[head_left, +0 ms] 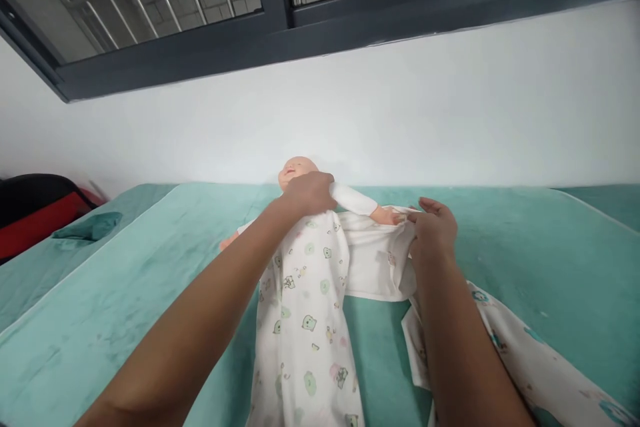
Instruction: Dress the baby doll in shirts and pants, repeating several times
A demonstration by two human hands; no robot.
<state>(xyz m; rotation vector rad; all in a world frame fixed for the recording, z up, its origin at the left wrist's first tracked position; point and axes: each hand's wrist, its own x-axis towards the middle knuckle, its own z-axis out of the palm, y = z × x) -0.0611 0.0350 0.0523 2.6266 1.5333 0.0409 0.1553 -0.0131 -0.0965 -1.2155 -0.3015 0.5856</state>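
A baby doll (299, 164) in white long sleeves lies on its back, its head toward the wall. A white baby garment printed with green bears (310, 307) covers its body and legs. My left hand (311, 192) is closed on the doll at its upper chest and shoulder, hiding the neck. The doll's arm (356, 200) stretches out to the right, its bare hand beside my right fingertips. My right hand (434, 227) pinches the edge of a white sleeve part (377, 260) spread beside the body. Whether those fingers also touch the doll's hand is unclear.
The teal bed sheet (125, 280) runs up to a white wall (350, 120) with a dark window frame (200, 47) above. Another printed white cloth (540, 347) lies at lower right, partly behind my forearm. A red and black item (45, 213) sits at far left.
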